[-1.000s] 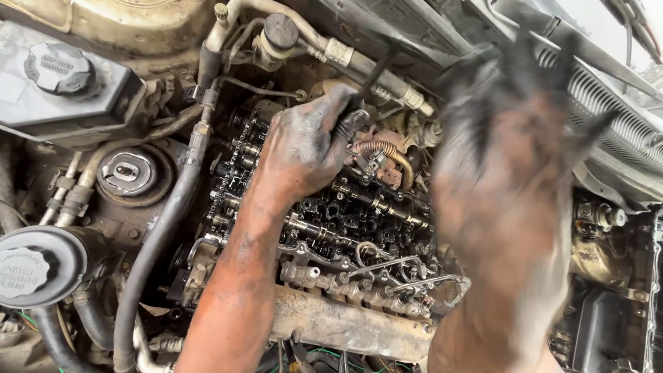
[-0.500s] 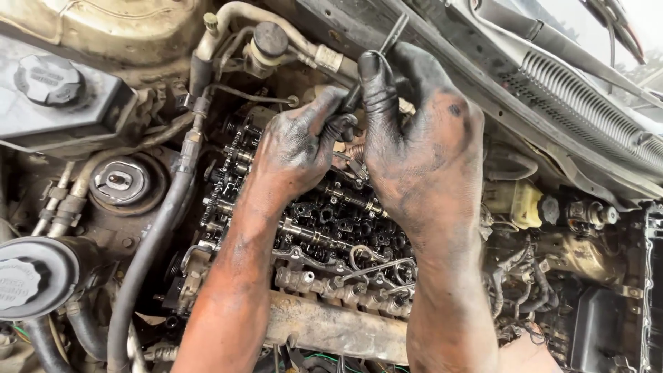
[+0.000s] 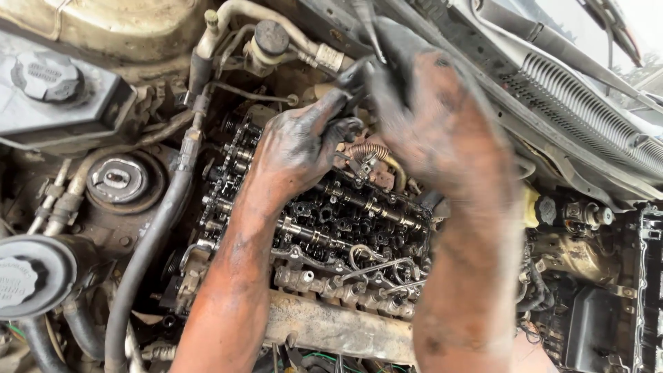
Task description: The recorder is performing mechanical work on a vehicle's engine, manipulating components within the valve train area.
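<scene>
I look down into a car's engine bay at an uncovered cylinder head (image 3: 345, 221), black with oil, its camshafts and injector pipes bare. My left hand (image 3: 300, 148), smeared with grease, rests on the far end of the head with its fingers curled around a small dark part near a coiled spring (image 3: 366, 150). My right hand (image 3: 428, 117), blurred by motion, is just right of it, fingers closed on a thin dark tool or rod (image 3: 366, 27) that sticks up toward the firewall. What the rod's tip touches is hidden behind the hands.
A thick black hose (image 3: 148, 249) runs down the left side of the head. Left of it are a strut mount (image 3: 121, 181), a round black cap (image 3: 21, 280) and a dirty reservoir (image 3: 48, 83). A yellow-capped part (image 3: 532, 206) and the cowl grille (image 3: 587, 103) lie right.
My right hand swept in from the right a second ago, closed on the thin tool beside my left hand, and is now still moving there. The left hand has stayed in place.
</scene>
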